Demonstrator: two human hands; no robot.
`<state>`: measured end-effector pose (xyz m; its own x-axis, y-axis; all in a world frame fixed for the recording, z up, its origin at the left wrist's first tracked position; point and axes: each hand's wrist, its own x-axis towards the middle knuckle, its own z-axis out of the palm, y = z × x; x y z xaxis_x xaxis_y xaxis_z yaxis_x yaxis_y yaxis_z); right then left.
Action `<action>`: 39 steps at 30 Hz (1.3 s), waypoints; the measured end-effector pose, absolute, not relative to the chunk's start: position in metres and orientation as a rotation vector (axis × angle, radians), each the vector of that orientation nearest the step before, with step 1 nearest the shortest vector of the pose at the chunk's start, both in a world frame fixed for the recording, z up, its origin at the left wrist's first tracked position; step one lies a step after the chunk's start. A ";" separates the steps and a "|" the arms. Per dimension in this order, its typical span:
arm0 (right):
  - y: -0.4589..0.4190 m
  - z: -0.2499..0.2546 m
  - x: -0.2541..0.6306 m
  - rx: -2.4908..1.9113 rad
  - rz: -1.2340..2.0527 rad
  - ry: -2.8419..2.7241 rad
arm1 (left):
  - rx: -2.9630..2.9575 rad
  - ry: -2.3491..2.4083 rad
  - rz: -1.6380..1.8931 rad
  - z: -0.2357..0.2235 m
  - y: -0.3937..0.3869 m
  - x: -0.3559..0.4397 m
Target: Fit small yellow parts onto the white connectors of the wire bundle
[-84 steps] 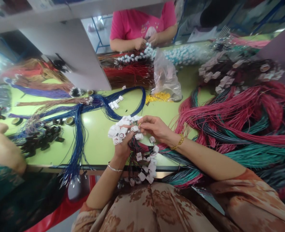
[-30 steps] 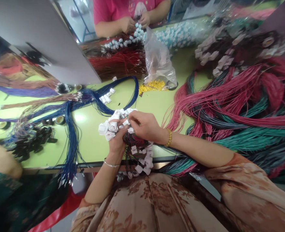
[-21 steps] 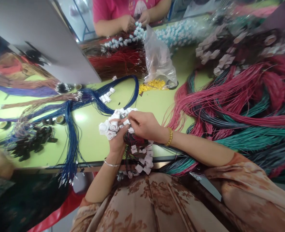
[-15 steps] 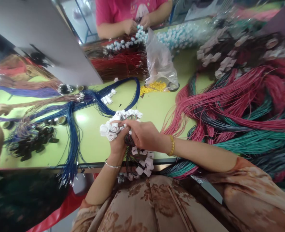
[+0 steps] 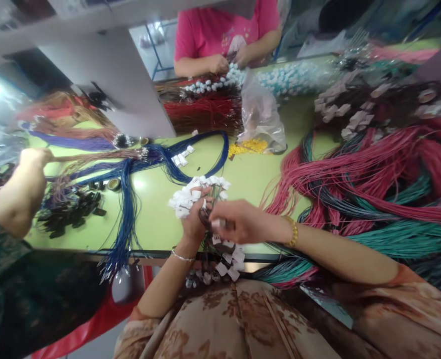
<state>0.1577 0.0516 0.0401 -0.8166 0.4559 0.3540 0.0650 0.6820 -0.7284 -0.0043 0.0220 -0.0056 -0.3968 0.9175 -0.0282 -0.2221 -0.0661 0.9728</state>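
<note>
My left hand [image 5: 193, 223] is closed round a bundle of thin wires tipped with white plug connectors [image 5: 183, 199], which fan out above its fingers. Just to the right, my right hand [image 5: 239, 219] is curled with fingers pinched; a small pale connector seems to sit at the fingertips, blurred by motion. Below both hands, more white connectors [image 5: 232, 262] on dark wires hang over the table's front edge, close to my lap. Blue wires [image 5: 122, 214] lie left of my hands, with several white connectors [image 5: 183, 156] beside their loop.
Pink wires [image 5: 355, 159] and green wires [image 5: 403, 224] heap up on the right. Yellow small parts [image 5: 248, 146] lie by a clear plastic bag [image 5: 261, 109]. Black connectors [image 5: 73, 212] and a co-worker's arm [image 5: 22, 194] are at left. A person in pink [image 5: 224, 40] works opposite, beside a grey partition [image 5: 111, 80].
My right hand has drawn away from the left hand's bundle, down and to the right. The whole view has shifted, showing more of the co-worker's arm at left.
</note>
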 end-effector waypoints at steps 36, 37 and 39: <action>0.229 -0.019 0.174 -1.345 0.713 -2.130 | 1.044 1.105 1.387 0.005 0.007 -0.009; 0.228 -0.018 0.177 -1.342 0.760 -2.083 | 1.043 1.111 1.397 0.006 0.007 -0.008; 0.227 -0.018 0.180 -1.340 0.886 -1.977 | 1.000 1.118 1.403 0.006 0.007 -0.008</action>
